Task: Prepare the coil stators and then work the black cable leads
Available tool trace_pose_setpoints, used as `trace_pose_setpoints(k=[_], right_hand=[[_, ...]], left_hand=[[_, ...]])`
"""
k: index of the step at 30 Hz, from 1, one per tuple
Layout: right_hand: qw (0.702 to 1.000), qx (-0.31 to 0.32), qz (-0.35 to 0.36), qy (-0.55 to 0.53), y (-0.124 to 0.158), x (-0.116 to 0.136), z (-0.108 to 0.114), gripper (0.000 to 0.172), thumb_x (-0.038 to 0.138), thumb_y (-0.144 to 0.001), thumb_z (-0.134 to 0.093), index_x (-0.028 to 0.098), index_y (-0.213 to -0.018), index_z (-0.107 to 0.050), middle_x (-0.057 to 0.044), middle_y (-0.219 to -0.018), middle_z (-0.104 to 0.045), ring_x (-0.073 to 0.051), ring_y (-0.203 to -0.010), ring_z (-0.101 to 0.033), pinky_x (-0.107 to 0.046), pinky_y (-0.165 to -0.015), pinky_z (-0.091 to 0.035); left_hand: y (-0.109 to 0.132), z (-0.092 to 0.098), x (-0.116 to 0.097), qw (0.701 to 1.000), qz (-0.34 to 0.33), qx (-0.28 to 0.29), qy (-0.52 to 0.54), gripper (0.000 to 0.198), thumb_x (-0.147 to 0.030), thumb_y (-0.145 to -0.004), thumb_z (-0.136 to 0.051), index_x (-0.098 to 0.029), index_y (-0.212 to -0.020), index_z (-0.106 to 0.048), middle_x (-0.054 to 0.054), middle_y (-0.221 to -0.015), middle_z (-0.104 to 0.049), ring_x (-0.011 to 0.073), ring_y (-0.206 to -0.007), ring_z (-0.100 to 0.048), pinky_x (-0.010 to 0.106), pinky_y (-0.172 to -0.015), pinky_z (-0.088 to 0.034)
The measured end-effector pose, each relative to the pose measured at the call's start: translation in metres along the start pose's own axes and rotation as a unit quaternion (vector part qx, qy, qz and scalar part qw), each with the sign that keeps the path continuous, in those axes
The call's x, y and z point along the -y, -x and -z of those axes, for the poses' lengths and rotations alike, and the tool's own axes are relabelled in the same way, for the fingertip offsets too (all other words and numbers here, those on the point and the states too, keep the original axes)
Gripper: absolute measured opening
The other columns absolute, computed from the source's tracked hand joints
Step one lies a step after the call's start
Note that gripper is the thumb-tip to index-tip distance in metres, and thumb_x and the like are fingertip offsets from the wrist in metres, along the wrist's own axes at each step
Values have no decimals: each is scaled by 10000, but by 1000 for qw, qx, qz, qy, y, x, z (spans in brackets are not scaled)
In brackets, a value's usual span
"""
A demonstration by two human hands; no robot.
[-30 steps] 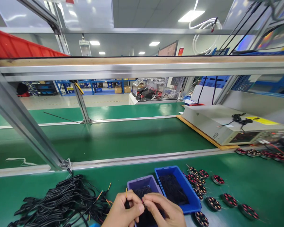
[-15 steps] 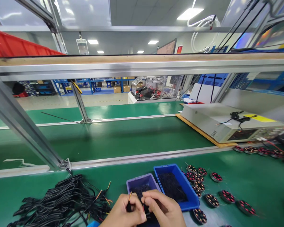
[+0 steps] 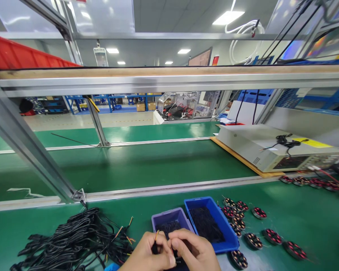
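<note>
Above the front of a small purple bin (image 3: 171,213), my two hands meet with fingertips nearly touching. My left hand (image 3: 152,254) is closed on a black cable (image 3: 154,247), whose thin yellow and red wire ends poke up between the fingers. My right hand (image 3: 194,250) pinches close beside it; whatever lies between its fingertips is too small to make out. Short dark pieces fill part of the purple bin. A larger blue bin (image 3: 228,242) to its right holds more of these thin black pieces. To the left lies a heap of black cables (image 3: 70,237) with coloured wire ends.
Round motor stators (image 3: 253,240) with red or copper windings are scattered right of the bins. A grey bench instrument (image 3: 260,145) sits on a wooden board behind them. An aluminium frame post (image 3: 36,158) rises at left, and a shelf beam (image 3: 169,82) crosses overhead.
The hands stay together over the purple bin with only slight finger movement. The whole view has shifted slightly; the bins, cables and stators lie as before.
</note>
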State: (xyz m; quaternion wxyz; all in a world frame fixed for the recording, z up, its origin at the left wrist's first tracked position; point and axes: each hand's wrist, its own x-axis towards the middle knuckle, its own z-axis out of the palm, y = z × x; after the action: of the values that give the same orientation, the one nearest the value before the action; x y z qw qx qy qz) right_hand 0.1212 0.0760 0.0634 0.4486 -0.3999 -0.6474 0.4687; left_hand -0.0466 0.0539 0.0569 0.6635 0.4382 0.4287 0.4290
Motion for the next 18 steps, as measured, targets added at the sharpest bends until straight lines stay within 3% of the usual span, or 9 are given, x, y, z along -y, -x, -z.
trace_pose_setpoints(k=[7,9,13,18], right_hand=[[994,93,36,38,-5,0,14,365,483,-967,-562,214,-850,-779,-68,-801,-734,-197,-728,-688,-255,-670,-563],[993,94,41,55,-5,-1,16,309,447,-945,-583,216,-853,-767,-60,-804,-727,-191,-717,-683,-256,-667,-560],[995,62,31,75,-3,-6,13,184,342,-885,-620,213,-825,-737,-24,-732,-694,-151,-594,-627,-222,-585,-534],[993,98,39,52,-1,-11,7,183,317,-873,-631,202,-772,-732,-29,-724,-691,-161,-630,-644,-219,-582,-519]], left_hand=[[0,2,-1,999,-18,-21,-32,529,-659,-709,-783,-170,-674,-585,-87,-528,-404,56,-447,-280,227,-483,-226],[-1,4,1,998,-25,-38,-37,513,-651,-734,-766,-171,-710,-585,-89,-535,-382,66,-465,-289,223,-481,-225],[0,3,8,999,-23,-38,1,445,-596,-771,-739,-190,-851,-573,-55,-633,-476,92,-517,-395,214,-481,-254],[3,2,10,999,-52,-16,-1,483,-624,-784,-736,-214,-895,-506,-41,-715,-539,96,-569,-461,209,-527,-325]])
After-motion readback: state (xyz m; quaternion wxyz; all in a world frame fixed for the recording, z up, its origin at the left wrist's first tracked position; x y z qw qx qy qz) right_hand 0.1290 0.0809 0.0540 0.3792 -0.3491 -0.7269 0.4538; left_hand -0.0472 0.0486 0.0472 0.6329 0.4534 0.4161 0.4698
